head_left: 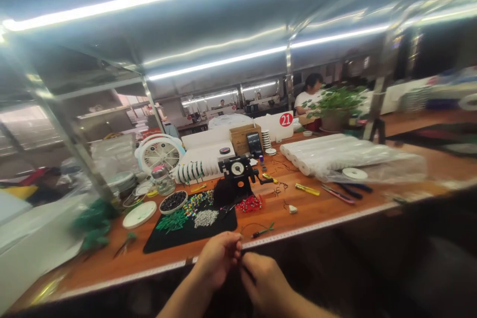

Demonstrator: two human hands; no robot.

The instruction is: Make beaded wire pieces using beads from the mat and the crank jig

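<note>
My left hand (219,256) is held at the table's front edge, its fingertips pinched together. Close beside it on the right, my right hand (265,278) is closed with the fingers curled. Whatever lies between the fingertips is too small or hidden to make out. Just past my hands, a thin brown cord with a green and black end (263,231) lies on the wood. Beyond my left hand is a black mat (160,241) with silvery beads (206,218), green pieces (172,221) and multicoloured beads (198,202). Red pieces (249,203) are heaped beside the mat.
A black winding device (238,174) carrying several white spools (197,170) stands behind the mat. To the right lie a yellow-handled tool (307,189), pliers (354,191) and wrapped white rolls (328,151). A fan (160,155) is at left. Across the table sits another person (308,97).
</note>
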